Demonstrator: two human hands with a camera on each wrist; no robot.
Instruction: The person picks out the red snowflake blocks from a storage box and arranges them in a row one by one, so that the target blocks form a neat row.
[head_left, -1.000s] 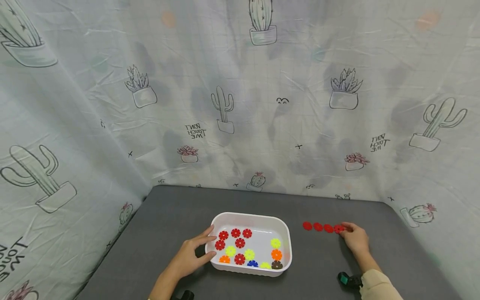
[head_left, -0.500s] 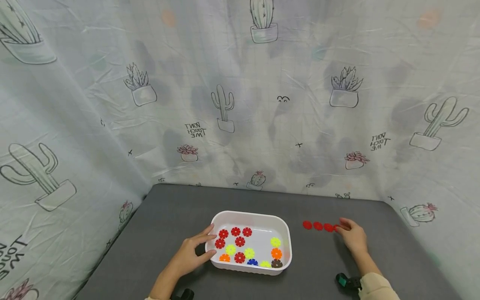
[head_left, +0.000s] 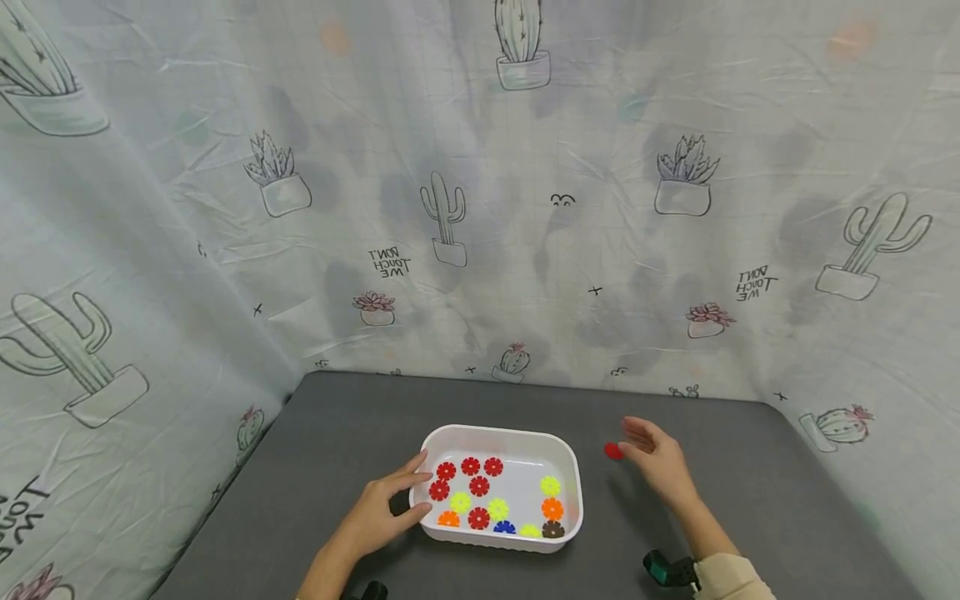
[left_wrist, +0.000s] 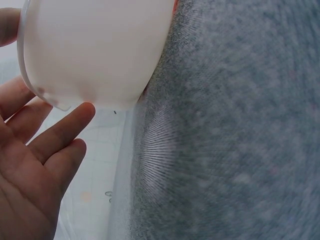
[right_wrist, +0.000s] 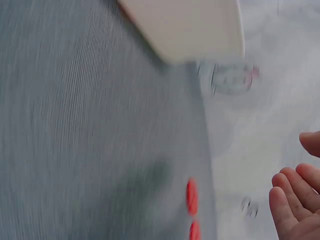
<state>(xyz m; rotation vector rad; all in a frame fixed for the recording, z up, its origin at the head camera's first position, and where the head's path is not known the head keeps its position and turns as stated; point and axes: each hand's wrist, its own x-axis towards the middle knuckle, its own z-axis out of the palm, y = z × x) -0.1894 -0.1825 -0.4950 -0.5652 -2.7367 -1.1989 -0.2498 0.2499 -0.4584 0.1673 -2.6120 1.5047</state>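
My left hand (head_left: 381, 512) holds the left end of a white plastic tub (head_left: 504, 543), its fingertips at the rim. In the left wrist view, some fingers reach behind the rim and two lie outside, by the tub wall (left_wrist: 95, 55). Notched discs lie in the tub, among them a red disc (head_left: 479, 486), a yellow-green disc (head_left: 551, 486), an orange disc (head_left: 552, 508) and a brown disc (head_left: 552, 530). My right hand (head_left: 663, 467), fingers loosely bent and holding nothing visible, hovers over the red row; one red disc (head_left: 613, 451) shows beside it, others are hidden.
A grey table (head_left: 360, 408) carries everything. Behind and at the sides hangs a pale curtain (head_left: 480, 250) printed with cacti. Two red discs show on the table in the right wrist view, the upper one (right_wrist: 192, 196) closer to the tub. A dark wrist device (head_left: 667, 571) sits near the right sleeve (head_left: 731, 577).
My right hand has let go of the red disc at the row's right end and moved left over the row. Half a second ago it was by that disc. The left hand stays put.
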